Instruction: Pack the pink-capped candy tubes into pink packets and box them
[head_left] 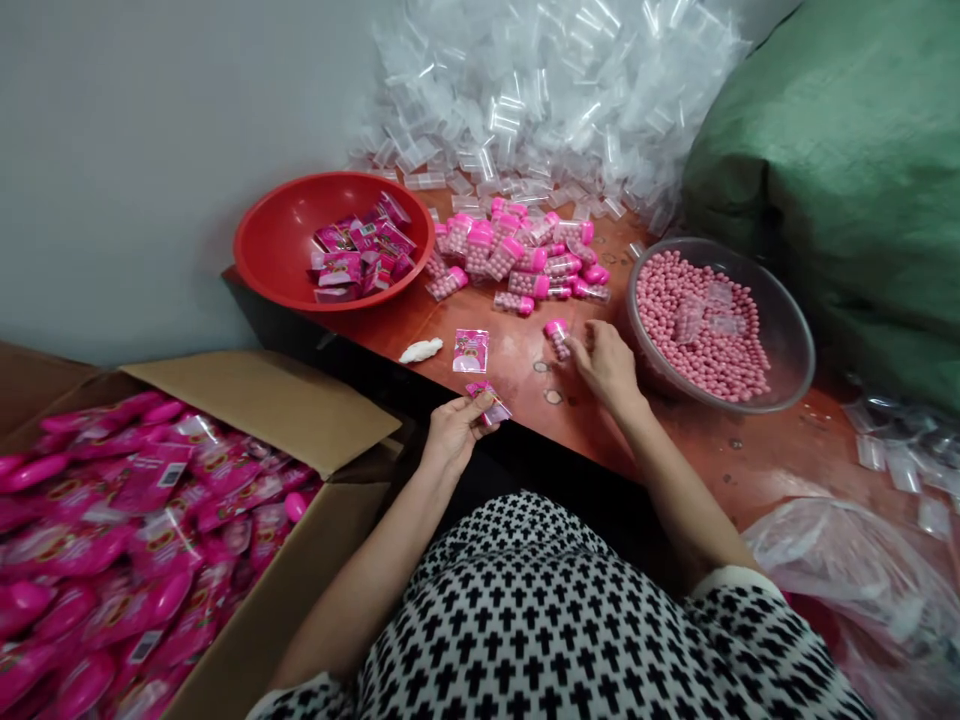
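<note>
Near the table's front edge, my left hand (452, 432) pinches a small pink printed packet (491, 404) between thumb and fingers. To its right, my right hand (606, 365) grips the lower end of a clear bottle (557, 338) with a pink cap, filled with pink balls. The bottle tilts, its cap pointing away from me. Another flat pink packet (471, 351) lies on the table beyond my left hand, beside a crumpled white scrap (421, 350). A pile of capped, filled bottles (517, 250) is heaped farther back.
A red bowl (274, 240) with pink packets stands left, and a clear bowl (802, 350) of pink balls stands right. Empty clear tubes (540, 110) are heaped behind. An open carton (277, 400) of packed bottles is lower left; a green sack (840, 200) is at right.
</note>
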